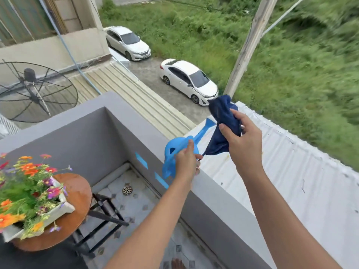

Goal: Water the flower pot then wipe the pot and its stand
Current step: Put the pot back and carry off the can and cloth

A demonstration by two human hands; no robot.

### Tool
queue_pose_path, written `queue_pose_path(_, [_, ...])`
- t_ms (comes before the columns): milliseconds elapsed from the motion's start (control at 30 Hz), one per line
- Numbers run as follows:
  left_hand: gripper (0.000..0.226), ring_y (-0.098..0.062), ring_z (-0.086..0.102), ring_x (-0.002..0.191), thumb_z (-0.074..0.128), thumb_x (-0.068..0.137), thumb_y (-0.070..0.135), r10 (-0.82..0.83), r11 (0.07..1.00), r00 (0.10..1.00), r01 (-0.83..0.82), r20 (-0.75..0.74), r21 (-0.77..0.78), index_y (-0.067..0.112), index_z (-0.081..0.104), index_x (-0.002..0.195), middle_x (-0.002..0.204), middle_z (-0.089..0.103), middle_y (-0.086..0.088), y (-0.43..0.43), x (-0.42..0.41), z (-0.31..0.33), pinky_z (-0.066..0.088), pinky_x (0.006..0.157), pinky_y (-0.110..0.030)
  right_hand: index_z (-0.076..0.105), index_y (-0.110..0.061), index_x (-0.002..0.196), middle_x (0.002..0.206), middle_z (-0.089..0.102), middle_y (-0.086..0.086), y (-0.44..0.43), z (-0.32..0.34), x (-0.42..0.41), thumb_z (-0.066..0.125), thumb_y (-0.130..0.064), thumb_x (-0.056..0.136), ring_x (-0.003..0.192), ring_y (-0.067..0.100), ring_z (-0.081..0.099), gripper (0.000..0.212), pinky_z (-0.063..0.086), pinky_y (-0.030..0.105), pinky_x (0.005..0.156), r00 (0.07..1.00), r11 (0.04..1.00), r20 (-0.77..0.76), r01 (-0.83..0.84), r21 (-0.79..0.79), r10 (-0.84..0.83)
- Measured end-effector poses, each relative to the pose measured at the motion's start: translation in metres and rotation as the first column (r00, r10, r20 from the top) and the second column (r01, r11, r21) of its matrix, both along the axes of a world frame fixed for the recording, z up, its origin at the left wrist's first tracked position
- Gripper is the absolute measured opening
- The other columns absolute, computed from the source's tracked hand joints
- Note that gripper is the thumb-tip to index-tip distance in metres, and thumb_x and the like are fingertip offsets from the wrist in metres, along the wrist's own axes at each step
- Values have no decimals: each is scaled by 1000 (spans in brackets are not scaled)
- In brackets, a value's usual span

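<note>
A white rectangular flower pot (65, 207) full of orange, red and purple flowers stands on a round wooden stand (79, 189) with black legs, at the lower left. The stand's top looks wet. A light blue watering can (174, 147) sits on the grey balcony wall (213, 193), spout pointing outward. My right hand (241, 146) grips a dark blue cloth (223, 117) above the wall. My left hand (186, 164), in front of the can, pinches the cloth's lower corner. Both hands are well to the right of the pot.
The balcony corner has a tiled floor with a round drain (127, 190). Blue tape strips (141, 161) mark the wall's inner face. Beyond the wall lie a white metal roof (281, 171), two parked white cars, a pole and grass. A satellite dish (35, 90) stands at the left.
</note>
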State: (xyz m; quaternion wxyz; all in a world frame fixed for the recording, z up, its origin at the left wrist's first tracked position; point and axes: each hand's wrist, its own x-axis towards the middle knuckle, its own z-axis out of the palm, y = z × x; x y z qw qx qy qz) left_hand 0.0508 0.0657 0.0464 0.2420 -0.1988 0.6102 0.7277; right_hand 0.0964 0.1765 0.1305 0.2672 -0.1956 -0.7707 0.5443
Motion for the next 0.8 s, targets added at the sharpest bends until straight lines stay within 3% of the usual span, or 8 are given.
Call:
queue_pose_path(133, [41,-13,45,55,59,88,53,276,925,929,-326,246,193,13,62,97,85,64,-2,23,-17,-20,35,43,-24,67,-31,119,113,73,-6,13,-15,16,73,-19,82,106,19,67,39,53,51,96,997,999,53,49,-17,-48])
queue_pose_path(267, [36,-11,49,63,62,88,52,363,850,891,-437,273,293,16,62,91,90,66,3,29,-28,-22,43,55,-23,67,-29,120,112,73,-8,13,-23,18,73,-15,83,105,18,67,40,54,50,95,997,999,75,29,-34,-26])
queue_pose_path(467, [48,-10,42,49,52,93,55,320,930,942,-333,102,156,10,60,78,67,52,3,4,-25,-35,36,46,-24,68,-30,119,112,73,-6,5,-26,9,73,-15,85,105,18,66,38,55,50,94,993,996,90,-70,-58,75])
queue_pose_path(600, [50,-9,33,42,46,95,57,297,955,955,-297,-21,10,14,49,71,60,40,3,-29,-17,-42,30,40,-23,68,-32,119,113,73,-7,-11,-31,-3,73,-15,86,106,19,66,38,55,49,93,980,984,108,-157,-82,165])
queue_pose_path(700, [48,-11,28,43,43,96,57,297,954,953,-300,-64,-30,13,55,81,54,32,5,-62,-10,-51,26,41,-24,69,-30,119,113,73,-8,-32,-39,-14,75,-15,85,105,19,67,38,56,46,93,961,968,130,-231,-99,243])
queue_pose_path(800, [53,-8,32,39,42,96,58,304,943,949,-312,-81,-119,10,64,93,42,40,13,-102,-11,-64,29,43,-25,70,-27,118,111,74,-8,-60,-51,-25,75,-13,85,104,18,68,36,56,44,92,932,942,155,-311,-124,327])
